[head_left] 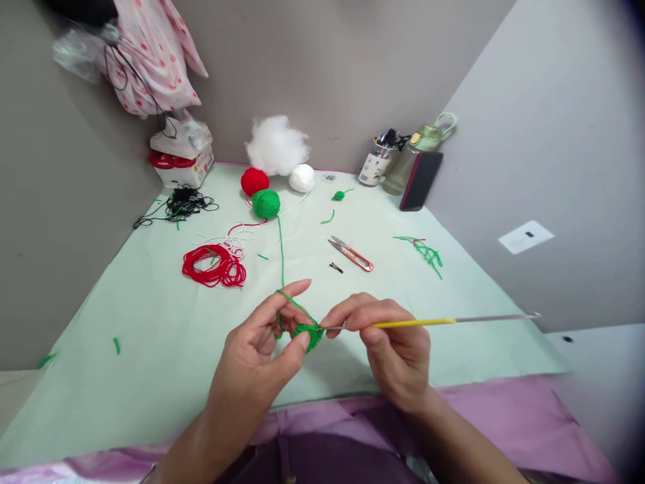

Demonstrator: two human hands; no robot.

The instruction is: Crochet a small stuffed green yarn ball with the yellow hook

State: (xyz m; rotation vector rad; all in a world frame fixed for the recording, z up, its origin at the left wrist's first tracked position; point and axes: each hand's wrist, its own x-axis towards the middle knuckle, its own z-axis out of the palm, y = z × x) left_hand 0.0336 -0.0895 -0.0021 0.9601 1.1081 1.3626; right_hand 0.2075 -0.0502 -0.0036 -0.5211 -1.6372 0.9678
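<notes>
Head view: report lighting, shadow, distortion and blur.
Head view: soft, fairly even light; head view: faint shadow on the tablecloth between the left hand and right hand; head view: wide-angle stretching, darkened right corners; head view: stitches on the green crochet piece look soft.

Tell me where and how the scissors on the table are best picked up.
Probably by the orange handle, from the near right side: its rounded end points toward the person's right, while the pointed blades face away to the far left. The right hand is nearer but holds the hook.
</notes>
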